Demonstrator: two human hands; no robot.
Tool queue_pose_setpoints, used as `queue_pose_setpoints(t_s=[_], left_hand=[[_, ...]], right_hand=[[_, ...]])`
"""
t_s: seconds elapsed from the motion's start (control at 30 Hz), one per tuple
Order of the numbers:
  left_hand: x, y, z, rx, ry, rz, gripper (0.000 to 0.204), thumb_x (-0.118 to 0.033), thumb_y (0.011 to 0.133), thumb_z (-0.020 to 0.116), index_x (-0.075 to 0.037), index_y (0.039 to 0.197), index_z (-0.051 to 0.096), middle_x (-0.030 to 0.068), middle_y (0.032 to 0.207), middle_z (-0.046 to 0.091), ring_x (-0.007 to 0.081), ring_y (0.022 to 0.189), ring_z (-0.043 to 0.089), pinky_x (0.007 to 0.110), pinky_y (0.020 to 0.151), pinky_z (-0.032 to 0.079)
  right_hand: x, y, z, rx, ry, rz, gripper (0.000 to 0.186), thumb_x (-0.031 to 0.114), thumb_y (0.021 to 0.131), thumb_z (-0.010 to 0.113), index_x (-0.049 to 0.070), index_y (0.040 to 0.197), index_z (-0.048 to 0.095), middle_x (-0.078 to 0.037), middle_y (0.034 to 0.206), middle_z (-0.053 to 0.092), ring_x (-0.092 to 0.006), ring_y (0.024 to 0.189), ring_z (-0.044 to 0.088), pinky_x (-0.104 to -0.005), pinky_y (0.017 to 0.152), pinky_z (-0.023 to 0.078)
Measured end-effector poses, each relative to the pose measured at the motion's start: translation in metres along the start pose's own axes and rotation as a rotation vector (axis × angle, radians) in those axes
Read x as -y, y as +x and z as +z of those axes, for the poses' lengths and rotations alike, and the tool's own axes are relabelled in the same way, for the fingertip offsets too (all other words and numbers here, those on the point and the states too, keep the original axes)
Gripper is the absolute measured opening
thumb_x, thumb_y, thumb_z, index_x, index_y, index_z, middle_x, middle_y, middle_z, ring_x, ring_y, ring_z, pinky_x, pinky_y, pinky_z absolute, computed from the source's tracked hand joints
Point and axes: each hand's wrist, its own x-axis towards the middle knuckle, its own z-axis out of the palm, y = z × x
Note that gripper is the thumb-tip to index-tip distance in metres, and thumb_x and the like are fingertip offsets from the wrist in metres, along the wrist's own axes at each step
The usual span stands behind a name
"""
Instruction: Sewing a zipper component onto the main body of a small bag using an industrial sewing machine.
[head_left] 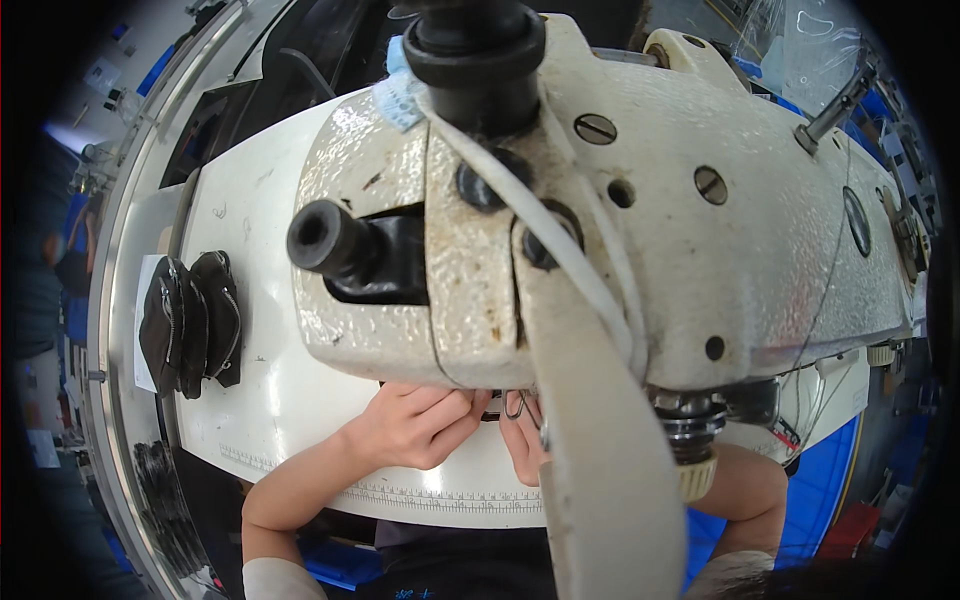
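The large cream sewing machine (470, 330) fills the middle of the view and hides much of the work beneath it. Under its front end, my left hand (420, 425) is closed, its fingers curled and the tips at a small dark piece (490, 408) that I cannot make out clearly. My right hand (520, 440) reaches in from the other side, fingers pressed together beside the same dark piece. A bent metal wire part (513, 405) of the machine sits between the hands. The cream lever (605, 470) covers most of the right hand and wrist.
Several black zippered pouches (190, 325) stand together at the left of the white table (265, 340). A printed ruler strip (430, 498) runs along the near table edge. Blue material (825, 490) lies low at the right. A metal rail (115, 330) borders the left side.
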Motion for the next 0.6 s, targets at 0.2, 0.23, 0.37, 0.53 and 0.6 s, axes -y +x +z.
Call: queue_pose_setpoints(t_s=[0.2,0.23,0.37,0.53,0.6], left_hand=[[-0.001,-0.024,0.02,0.142,-0.182,-0.136,0.027,-0.004,0.058,0.066,0.001,0.085,0.067,0.0006,0.078,0.051,0.0126,0.07,0.052,0.026,0.058,0.042],[0.002,-0.026,0.019,0.123,-0.144,-0.09,0.028,-0.004,0.059,0.067,0.001,0.087,0.067,0.0011,0.078,0.052,0.0133,0.071,0.052,0.026,0.057,0.042],[0.004,-0.037,0.016,0.12,-0.107,-0.065,0.03,-0.005,0.059,0.066,0.001,0.088,0.066,0.0022,0.08,0.053,0.0145,0.073,0.054,0.025,0.055,0.044],[0.003,-0.024,0.018,0.089,-0.132,-0.03,0.03,-0.004,0.056,0.066,-0.002,0.087,0.067,0.0005,0.079,0.052,0.0138,0.072,0.053,0.024,0.055,0.044],[0.005,-0.024,0.017,0.085,-0.113,-0.006,0.029,-0.004,0.057,0.066,-0.002,0.086,0.067,0.0003,0.079,0.051,0.0135,0.072,0.053,0.024,0.055,0.044]], right_hand=[[-0.002,-0.005,0.0,0.013,0.214,0.218,0.024,0.015,0.055,0.059,0.0,0.075,0.061,-0.005,0.066,0.056,-0.02,0.064,0.055,-0.0336,0.056,0.046],[0.0,-0.007,0.005,-0.083,0.418,0.412,0.021,0.014,0.051,0.059,0.001,0.066,0.06,-0.006,0.067,0.056,-0.0205,0.065,0.055,-0.0333,0.056,0.046],[0.007,-0.018,0.035,-0.017,0.716,0.394,0.013,0.014,0.049,0.058,0.002,0.053,0.054,-0.007,0.065,0.053,-0.0217,0.063,0.055,-0.03,0.053,0.045],[-0.002,-0.021,0.025,-0.061,0.547,0.311,0.012,0.013,0.05,0.058,0.003,0.055,0.055,-0.007,0.063,0.053,-0.0209,0.06,0.054,-0.0315,0.051,0.043],[0.0,-0.022,0.027,-0.088,0.523,0.319,0.012,0.013,0.05,0.058,0.003,0.057,0.055,-0.007,0.062,0.053,-0.0205,0.059,0.054,-0.0317,0.051,0.042]])
